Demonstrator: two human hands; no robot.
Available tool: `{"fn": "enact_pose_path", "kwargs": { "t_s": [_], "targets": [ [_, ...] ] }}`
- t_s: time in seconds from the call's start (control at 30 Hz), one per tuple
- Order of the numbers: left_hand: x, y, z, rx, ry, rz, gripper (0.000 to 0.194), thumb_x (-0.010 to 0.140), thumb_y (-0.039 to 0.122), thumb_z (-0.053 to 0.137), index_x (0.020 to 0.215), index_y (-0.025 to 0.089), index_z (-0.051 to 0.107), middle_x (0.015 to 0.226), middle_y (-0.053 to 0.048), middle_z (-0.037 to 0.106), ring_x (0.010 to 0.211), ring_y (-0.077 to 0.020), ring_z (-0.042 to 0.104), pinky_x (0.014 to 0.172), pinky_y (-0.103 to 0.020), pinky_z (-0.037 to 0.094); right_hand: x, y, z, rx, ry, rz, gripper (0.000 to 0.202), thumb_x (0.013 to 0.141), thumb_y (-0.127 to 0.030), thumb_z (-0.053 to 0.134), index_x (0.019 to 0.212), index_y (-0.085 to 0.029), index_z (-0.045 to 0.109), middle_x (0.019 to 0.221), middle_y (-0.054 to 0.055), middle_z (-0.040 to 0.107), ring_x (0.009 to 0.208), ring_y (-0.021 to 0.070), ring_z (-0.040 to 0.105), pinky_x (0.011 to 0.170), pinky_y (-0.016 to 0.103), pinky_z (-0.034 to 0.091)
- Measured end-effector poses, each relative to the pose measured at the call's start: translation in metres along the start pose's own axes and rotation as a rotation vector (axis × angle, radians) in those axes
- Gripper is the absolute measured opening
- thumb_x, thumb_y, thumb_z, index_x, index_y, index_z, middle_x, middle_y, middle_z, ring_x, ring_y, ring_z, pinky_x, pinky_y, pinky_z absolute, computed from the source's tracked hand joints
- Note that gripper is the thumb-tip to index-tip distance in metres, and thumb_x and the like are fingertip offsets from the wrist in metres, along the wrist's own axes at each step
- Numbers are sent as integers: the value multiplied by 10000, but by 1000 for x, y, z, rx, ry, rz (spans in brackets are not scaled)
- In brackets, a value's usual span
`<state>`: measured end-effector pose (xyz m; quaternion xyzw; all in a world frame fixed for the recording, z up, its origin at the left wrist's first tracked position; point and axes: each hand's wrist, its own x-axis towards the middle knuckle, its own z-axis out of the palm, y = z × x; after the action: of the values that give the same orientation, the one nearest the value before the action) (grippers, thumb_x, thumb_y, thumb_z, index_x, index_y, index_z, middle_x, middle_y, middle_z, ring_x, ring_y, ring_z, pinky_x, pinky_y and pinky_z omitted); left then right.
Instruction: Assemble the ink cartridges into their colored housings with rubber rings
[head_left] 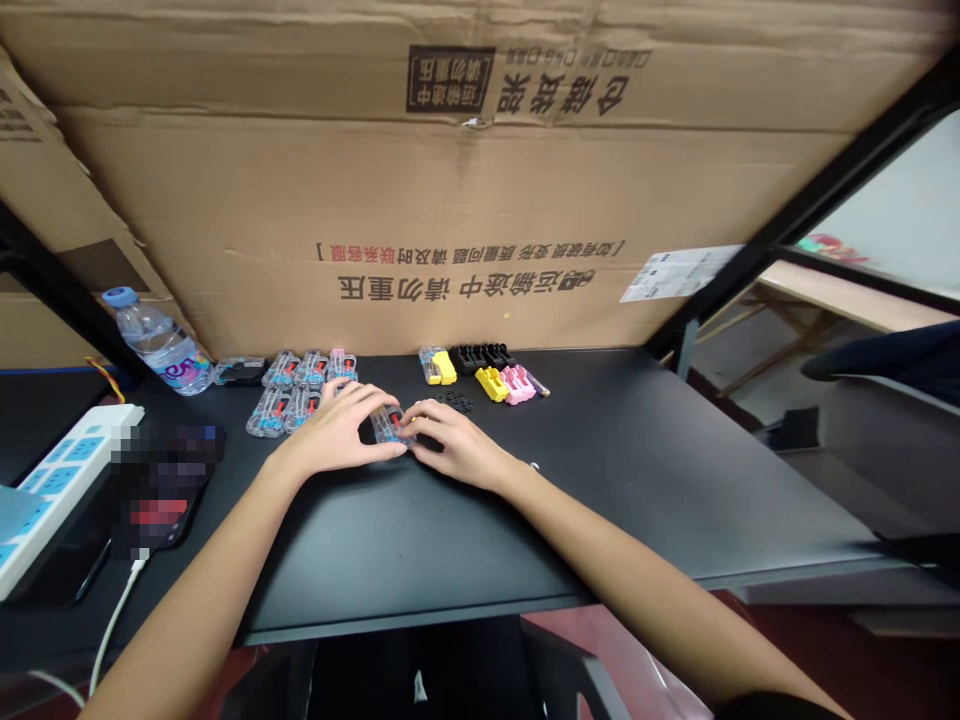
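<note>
A clear plastic case (386, 424) with red and blue parts lies on the black table between my hands. My left hand (341, 430) arches over its left side, fingertips at the far edge and thumb at the near edge. From the right, my right hand (461, 445) has its bent fingers on the same case; its exact fingertip contact is partly hidden. Beyond my left hand stand several similar clear cases (270, 412) in rows, one with a pink part (339, 356) on top. A bit of yellow shows behind my right fingers.
At the back are a clear case with a yellow part (442, 367), black parts (480, 358), yellow parts (491, 383), pink parts (517, 385) and small black rings (456, 402). Leftward stand a water bottle (161, 345), a phone (169, 490) and a power strip (67, 480). Cardboard (450, 190) walls the back.
</note>
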<state>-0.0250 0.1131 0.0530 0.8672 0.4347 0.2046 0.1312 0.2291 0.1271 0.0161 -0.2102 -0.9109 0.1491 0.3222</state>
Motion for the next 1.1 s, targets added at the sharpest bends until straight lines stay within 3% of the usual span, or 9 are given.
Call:
{"fn": "enact_pose_path", "kwargs": {
  "t_s": [0.17, 0.27, 0.47, 0.57, 0.73, 0.87, 0.97, 1.1],
  "targets": [
    [-1, -9, 5, 57, -39, 21, 521, 896, 593, 750, 1308, 288, 655, 1329, -58, 701, 1282, -318, 624, 1282, -579, 169, -3, 2, 0, -30, -78, -17, 282, 971, -112, 612, 1202, -234, 717, 1251, 109, 715, 1168, 260, 674, 1061, 458, 549],
    [-1, -12, 6, 62, -20, 13, 549, 887, 576, 754, 1342, 288, 646, 1354, -67, 699, 1304, -328, 614, 1291, -581, 168, -6, 17, -12, -56, -51, 75, 309, 951, -175, 656, 1235, -269, 735, 1262, 96, 715, 1181, 282, 659, 1065, 471, 528],
    [-1, -15, 6, 62, 3, -16, 528, 877, 484, 751, 1352, 280, 644, 1398, -89, 697, 1353, -355, 589, 1288, -618, 168, -22, 72, -62, -488, 367, 557, 209, 953, -304, 653, 1080, -218, 796, 1113, 157, 708, 1067, 351, 611, 940, 501, 487],
    [-2, -18, 8, 70, 23, -6, 537, 876, 433, 740, 1380, 282, 630, 1449, -99, 677, 1373, -349, 580, 1292, -611, 159, -31, 87, -69, -591, 328, 630, 187, 925, -361, 685, 906, -216, 802, 1120, 161, 700, 1021, 349, 582, 851, 481, 473],
    [-2, -21, 12, 74, 30, 9, 540, 886, 396, 714, 1405, 279, 626, 1504, -105, 639, 1381, -347, 584, 1301, -611, 138, -34, 89, -61, -601, 251, 633, 258, 940, -360, 685, 743, -215, 766, 1125, 153, 702, 1021, 334, 560, 812, 453, 462],
    [-1, -20, 10, 99, 44, 6, 507, 921, 423, 699, 1401, 280, 618, 1511, -102, 635, 1403, -340, 563, 1294, -595, 153, -23, 75, -63, -504, 390, 613, 264, 950, -328, 651, 737, -213, 757, 1038, 144, 728, 962, 307, 588, 849, 467, 496],
    [1, -16, 8, 99, 67, 11, 457, 964, 448, 681, 1382, 273, 619, 1471, -91, 663, 1379, -315, 577, 1282, -574, 174, -9, 53, -62, -253, 518, 561, 208, 921, -343, 685, 765, -229, 762, 985, 126, 743, 925, 287, 632, 823, 446, 541],
    [3, -6, 11, 67, 101, 15, 574, 951, 528, 724, 1447, 284, 570, 1460, -85, 675, 1352, -311, 590, 1276, -552, 202, 6, 21, -41, 259, 382, 590, 236, 875, -426, 737, 743, -234, 776, 930, 88, 761, 805, 243, 668, 704, 396, 576]
  ]
}}
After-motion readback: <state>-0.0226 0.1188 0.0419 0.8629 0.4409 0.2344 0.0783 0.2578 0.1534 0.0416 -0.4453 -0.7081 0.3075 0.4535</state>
